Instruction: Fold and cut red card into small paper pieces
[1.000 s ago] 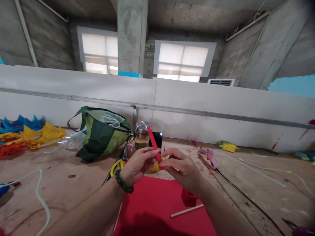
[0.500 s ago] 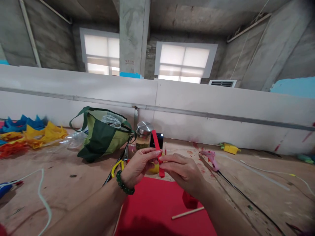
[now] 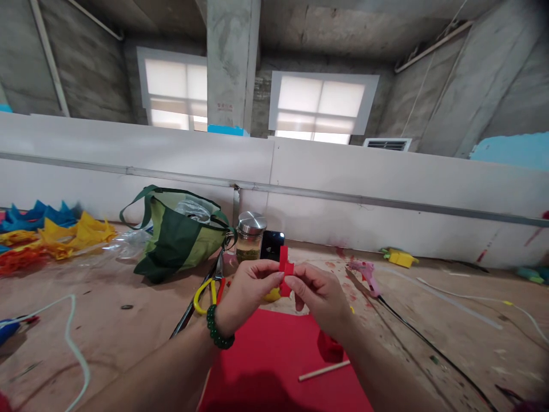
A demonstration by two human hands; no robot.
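two hands over one workbench (image 3: 107,286): left hand (image 3: 251,286), right hand (image 3: 321,293). one red strip (image 3: 283,268). one bead bracelet (image 3: 218,333). one green bag (image 3: 175,240), one lidded jar (image 3: 251,236), one black phone (image 3: 273,245), one pair of scissors (image 3: 205,289), one pink glue gun (image 3: 364,270), one red sheet (image 3: 266,355), one wooden stick (image 3: 323,371), one yellow block (image 3: 398,258), one white cord (image 3: 74,337). three paper heaps: blue heap (image 3: 34,214), yellow heap (image 3: 81,232), orange heap (image 3: 17,260). behind, two windows (image 3: 319,109), one concrete pillar (image 3: 231,63).
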